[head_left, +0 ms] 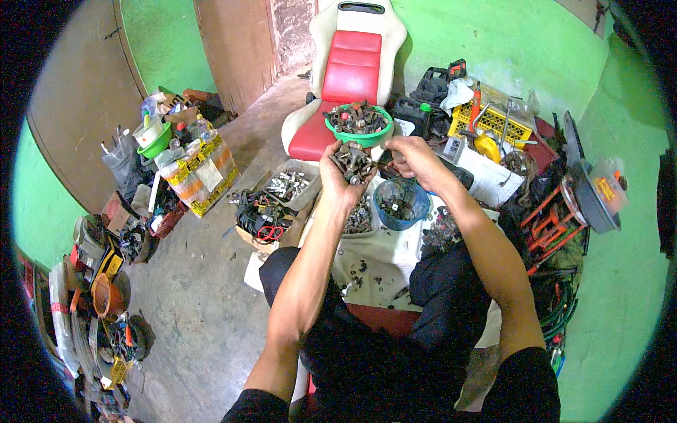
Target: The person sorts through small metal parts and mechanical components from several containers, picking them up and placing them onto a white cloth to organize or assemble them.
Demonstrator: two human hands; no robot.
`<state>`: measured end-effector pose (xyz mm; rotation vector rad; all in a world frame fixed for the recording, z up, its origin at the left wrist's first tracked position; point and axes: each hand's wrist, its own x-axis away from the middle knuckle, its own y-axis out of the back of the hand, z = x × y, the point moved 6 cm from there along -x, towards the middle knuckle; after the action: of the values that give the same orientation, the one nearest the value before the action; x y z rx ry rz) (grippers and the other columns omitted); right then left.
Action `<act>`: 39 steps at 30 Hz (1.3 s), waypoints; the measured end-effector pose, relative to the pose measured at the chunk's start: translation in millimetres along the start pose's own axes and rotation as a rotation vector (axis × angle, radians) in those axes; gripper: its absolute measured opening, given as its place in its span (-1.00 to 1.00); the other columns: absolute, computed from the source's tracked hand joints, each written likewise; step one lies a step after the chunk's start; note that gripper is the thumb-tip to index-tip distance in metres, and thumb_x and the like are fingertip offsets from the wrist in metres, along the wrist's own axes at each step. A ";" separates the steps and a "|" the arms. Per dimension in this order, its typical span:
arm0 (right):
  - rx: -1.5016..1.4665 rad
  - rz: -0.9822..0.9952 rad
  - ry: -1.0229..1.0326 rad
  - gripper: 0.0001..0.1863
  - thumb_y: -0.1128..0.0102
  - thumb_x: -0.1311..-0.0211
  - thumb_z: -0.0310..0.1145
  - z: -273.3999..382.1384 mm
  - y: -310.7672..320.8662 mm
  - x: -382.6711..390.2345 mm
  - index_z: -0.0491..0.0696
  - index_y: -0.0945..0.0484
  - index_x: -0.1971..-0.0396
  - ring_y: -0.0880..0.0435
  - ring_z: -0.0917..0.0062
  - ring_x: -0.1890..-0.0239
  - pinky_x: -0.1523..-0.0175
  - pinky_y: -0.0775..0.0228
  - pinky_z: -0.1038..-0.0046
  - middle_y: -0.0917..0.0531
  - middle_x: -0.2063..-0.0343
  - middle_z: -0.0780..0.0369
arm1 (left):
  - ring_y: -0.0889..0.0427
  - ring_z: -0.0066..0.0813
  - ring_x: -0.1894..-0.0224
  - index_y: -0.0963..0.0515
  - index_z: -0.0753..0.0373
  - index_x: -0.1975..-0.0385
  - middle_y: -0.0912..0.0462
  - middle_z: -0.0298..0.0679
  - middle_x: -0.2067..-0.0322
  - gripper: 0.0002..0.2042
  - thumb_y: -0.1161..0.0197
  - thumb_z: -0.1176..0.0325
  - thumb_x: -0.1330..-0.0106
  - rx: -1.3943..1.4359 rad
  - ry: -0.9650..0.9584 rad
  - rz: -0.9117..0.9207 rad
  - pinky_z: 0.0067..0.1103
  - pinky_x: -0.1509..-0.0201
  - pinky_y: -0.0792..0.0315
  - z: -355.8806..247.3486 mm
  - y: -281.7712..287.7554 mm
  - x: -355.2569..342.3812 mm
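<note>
My left hand (340, 189) is turned palm up and cupped around a heap of dull metal hardware (355, 162), which looks like bolts. Close to its right, my right hand (417, 162) has its fingers drawn together; whatever they may hold is too small to make out. Just beyond both hands, a green basin (367, 140) piled with mixed metal parts rests on the red seat. Below the right hand stands a blue translucent tub (403, 221) with small parts at its bottom. Beside it, partly hidden by my left forearm, is a pale container (358, 224) of small hardware.
A red and white car seat (352, 63) faces me. At left are a tray of shiny fittings (287, 185), a box of cables (257, 218) and a taped carton (201, 176). Loose parts (441, 229) lie right. A yellow crate (493, 125) stands by the green wall.
</note>
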<state>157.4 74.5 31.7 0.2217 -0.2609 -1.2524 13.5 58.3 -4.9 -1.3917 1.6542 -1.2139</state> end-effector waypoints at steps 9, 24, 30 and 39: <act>0.874 -0.345 0.190 -0.72 -0.08 0.06 -0.24 -60.3 51.1 -29.8 -0.16 -0.63 0.53 -0.64 0.14 0.43 0.22 -0.46 0.24 -0.65 0.49 -0.01 | -0.50 -0.27 0.27 -0.48 0.12 0.44 -0.57 -0.21 0.38 -0.70 0.11 0.07 -0.29 0.034 0.012 -0.110 -0.20 0.09 -0.37 12.0 -0.2 5.2; 0.280 -0.192 0.408 -0.78 0.08 -0.33 -0.35 40.5 16.3 24.6 -0.12 -0.51 0.21 -0.51 0.57 0.49 0.32 -0.37 0.48 -0.57 0.50 0.24 | -0.55 -0.30 0.32 -0.46 0.17 0.32 -0.56 -0.19 0.42 -0.53 0.20 -0.13 -0.31 -0.254 -0.075 0.062 -0.34 0.23 -0.48 4.9 -27.3 22.8; 0.403 -0.180 0.624 -0.79 0.08 -0.29 -0.40 81.4 -19.9 53.6 -0.11 -0.48 0.16 -0.63 0.40 0.29 0.16 -0.41 0.37 -0.60 0.38 0.09 | -0.58 -0.31 0.32 -0.45 0.16 0.34 -0.57 -0.20 0.40 -0.48 0.26 -0.20 -0.31 -0.322 -0.103 0.054 -0.32 0.24 -0.49 0.4 -26.5 24.4; 0.599 -0.139 0.899 -0.77 -0.16 -0.15 -0.36 82.5 -23.9 57.8 -0.13 -0.55 0.21 -0.62 0.35 0.26 0.14 -0.42 0.40 -0.61 0.30 0.10 | -0.60 -0.37 0.22 -0.43 0.18 0.06 -0.59 -0.20 0.23 -0.41 0.27 -0.23 -0.30 -0.427 -0.115 0.127 -0.35 0.18 -0.52 4.6 -32.9 24.3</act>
<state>126.7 10.3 106.9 1.2930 0.1745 -1.0673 24.4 33.3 26.0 -1.5427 1.9611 -0.7183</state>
